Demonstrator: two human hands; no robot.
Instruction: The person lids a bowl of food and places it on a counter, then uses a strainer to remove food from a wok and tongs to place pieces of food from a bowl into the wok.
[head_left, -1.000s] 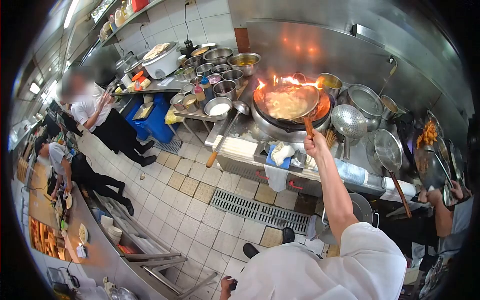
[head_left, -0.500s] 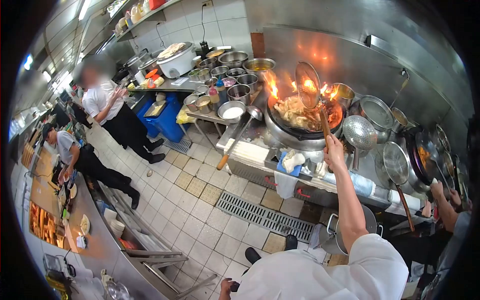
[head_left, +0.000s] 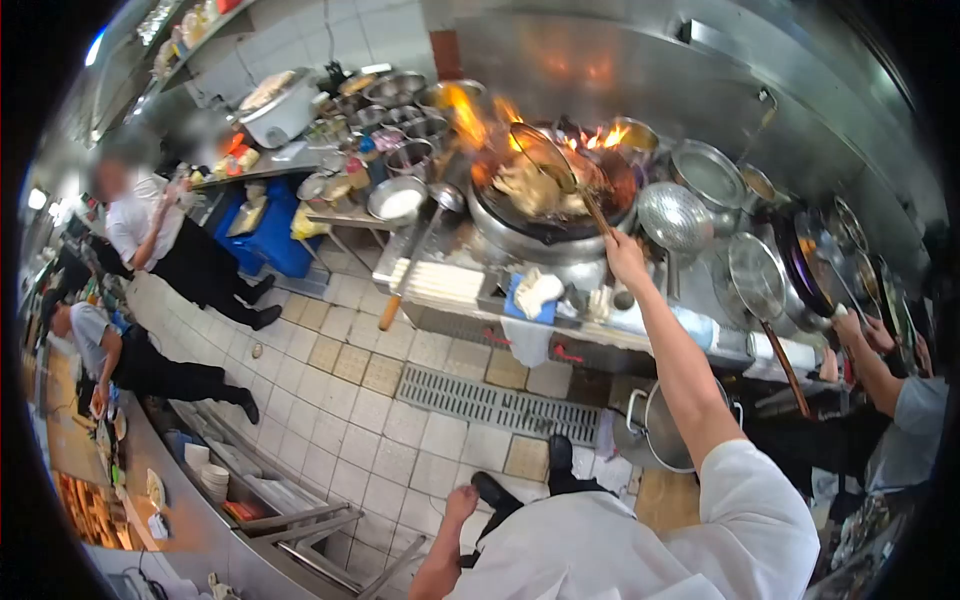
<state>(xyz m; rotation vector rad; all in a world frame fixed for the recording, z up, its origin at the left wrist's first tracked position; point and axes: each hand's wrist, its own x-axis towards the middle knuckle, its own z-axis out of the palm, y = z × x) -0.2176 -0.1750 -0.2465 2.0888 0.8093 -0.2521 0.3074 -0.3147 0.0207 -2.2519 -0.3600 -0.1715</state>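
Round-headed tool was tilted just fwd of R hand's fingers, over wok; fingers wrapped tight round its wooden handle. Judged stiff, not fragile, fairly light unless loaded; best gripped on the wood, as head was prob. hot, poss. oily. Head: dark rim, brownish face; mesh or solid, couldn't tell. Pale, lumpy food lay fwd-left of those fingers, flames beyond. Perforated ladle sat to their R. L hand hung low, fingers curled; contents, if any, unclear.
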